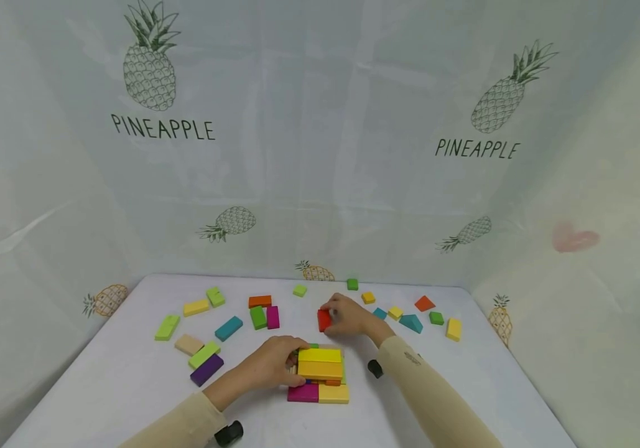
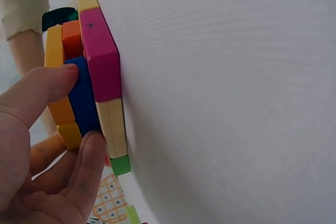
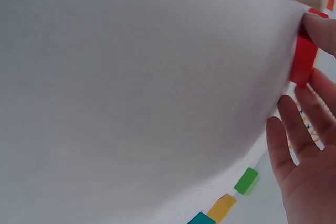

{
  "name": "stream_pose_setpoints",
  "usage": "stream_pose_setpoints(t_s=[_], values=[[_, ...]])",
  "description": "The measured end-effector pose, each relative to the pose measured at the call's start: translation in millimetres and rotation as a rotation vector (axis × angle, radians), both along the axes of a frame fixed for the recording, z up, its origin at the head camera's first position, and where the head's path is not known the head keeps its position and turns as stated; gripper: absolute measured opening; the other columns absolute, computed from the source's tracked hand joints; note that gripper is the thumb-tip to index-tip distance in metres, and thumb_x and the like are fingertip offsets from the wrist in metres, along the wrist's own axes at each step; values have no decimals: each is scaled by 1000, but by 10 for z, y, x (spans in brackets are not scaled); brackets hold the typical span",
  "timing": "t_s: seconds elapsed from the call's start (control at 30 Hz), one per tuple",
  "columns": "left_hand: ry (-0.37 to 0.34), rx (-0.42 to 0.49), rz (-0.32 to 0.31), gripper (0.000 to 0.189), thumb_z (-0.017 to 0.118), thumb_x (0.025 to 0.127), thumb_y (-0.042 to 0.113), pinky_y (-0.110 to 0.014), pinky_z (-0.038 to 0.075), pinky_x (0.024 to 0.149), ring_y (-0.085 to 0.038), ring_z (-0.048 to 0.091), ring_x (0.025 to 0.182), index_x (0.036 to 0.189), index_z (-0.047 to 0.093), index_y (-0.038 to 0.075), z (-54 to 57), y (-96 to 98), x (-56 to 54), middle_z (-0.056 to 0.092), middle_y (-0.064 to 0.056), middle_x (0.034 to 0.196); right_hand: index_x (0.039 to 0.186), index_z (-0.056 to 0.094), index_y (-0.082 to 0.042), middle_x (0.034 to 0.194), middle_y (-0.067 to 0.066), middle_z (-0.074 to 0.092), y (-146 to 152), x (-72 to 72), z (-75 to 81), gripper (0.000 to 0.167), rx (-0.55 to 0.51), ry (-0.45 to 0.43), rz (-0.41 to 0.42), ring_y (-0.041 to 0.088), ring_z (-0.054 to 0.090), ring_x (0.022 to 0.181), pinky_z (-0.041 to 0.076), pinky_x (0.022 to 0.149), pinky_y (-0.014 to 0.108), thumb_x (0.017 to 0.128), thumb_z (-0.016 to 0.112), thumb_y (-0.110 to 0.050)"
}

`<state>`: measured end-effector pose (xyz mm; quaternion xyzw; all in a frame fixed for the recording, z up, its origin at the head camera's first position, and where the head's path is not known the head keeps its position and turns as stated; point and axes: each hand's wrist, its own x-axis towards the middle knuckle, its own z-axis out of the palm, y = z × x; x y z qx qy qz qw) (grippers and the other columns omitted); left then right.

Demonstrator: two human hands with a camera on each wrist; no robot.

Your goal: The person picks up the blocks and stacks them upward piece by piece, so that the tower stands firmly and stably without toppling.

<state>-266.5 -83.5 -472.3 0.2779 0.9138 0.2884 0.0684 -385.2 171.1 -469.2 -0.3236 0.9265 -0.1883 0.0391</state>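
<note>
A low stack of wooden blocks stands at the front middle, with two yellow blocks on top and a magenta block in its bottom layer. At the stack's left side my left hand spans a blue block in the middle layer, thumb at one end and fingers at the other. An orange block shares that layer. Beyond the stack, my right hand pinches a red block between thumb and fingertips. In the right wrist view the red block is at or just above the table.
Loose blocks lie around: a purple block, a tan block and a teal block on the left, a teal triangle and a red triangle on the right. A pineapple-print cloth hangs behind the table.
</note>
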Motion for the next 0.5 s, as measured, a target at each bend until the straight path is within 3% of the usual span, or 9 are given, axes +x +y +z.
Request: stream_pose_setpoints(t_s=[0.23, 0.37, 0.5], values=[[-19, 18, 10, 64, 93, 83, 33, -23, 54, 79, -7, 55, 89, 139, 68, 14, -19, -31, 4, 65, 11, 107, 135, 68, -6, 120, 5, 68, 59, 185, 60, 52, -73, -31, -87, 23, 62, 105, 59, 93, 38, 90, 85, -26], [-21, 20, 6, 64, 93, 84, 34, -23, 54, 80, -7, 54, 90, 139, 68, 14, -25, -35, 6, 65, 12, 107, 135, 67, -9, 122, 2, 66, 113, 434, 158, 53, -143, -38, -80, 23, 63, 105, 59, 89, 37, 90, 83, -31], [-21, 31, 0, 64, 92, 84, 35, -23, 53, 80, -8, 54, 91, 139, 68, 14, -21, -44, -1, 64, 12, 106, 134, 66, -12, 120, -4, 65, 150, 727, 237, 49, -189, -50, -20, 20, 62, 105, 59, 89, 35, 92, 80, -31]])
